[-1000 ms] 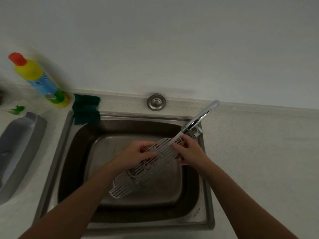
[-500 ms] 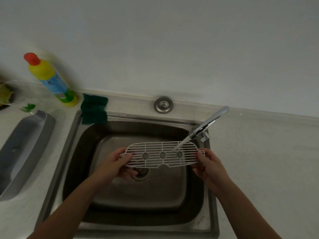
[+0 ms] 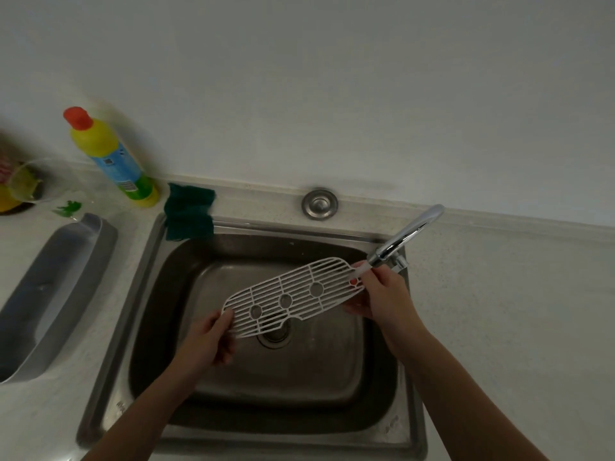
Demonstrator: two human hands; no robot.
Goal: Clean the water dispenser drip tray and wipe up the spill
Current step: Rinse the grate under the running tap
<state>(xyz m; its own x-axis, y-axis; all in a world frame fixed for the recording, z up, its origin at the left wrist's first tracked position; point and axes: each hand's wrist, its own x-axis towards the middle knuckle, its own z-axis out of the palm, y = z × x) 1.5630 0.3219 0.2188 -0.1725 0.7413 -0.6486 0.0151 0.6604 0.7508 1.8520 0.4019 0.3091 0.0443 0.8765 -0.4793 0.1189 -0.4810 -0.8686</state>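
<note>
over the sink point(image 3: 299, 387), the left hand point(image 3: 208, 341) pinches the drip tray grate point(image 3: 289, 291) at its near end, the right hand point(image 3: 382, 294) its far end under the faucet point(image 3: 409, 234); such light, probably wet fingertip grips could let it drop.

1. The drip tray grate point(image 3: 293, 296), held level half a second ago, has been tipped to a slant. Its right end is raised toward the faucet point(image 3: 409, 236) spout and its left end is lowered toward the frame's centre.
2. The left hand point(image 3: 206, 341), laid over the grate's middle a second ago, has been moved to the lower left end, which is now pinched.
3. The right hand point(image 3: 382, 297) has been lifted with the upper right end.
4. The bottle point(image 3: 109, 158) is seen further from the left edge, where more of a clear cup point(image 3: 30, 184) has been brought into view.
</note>
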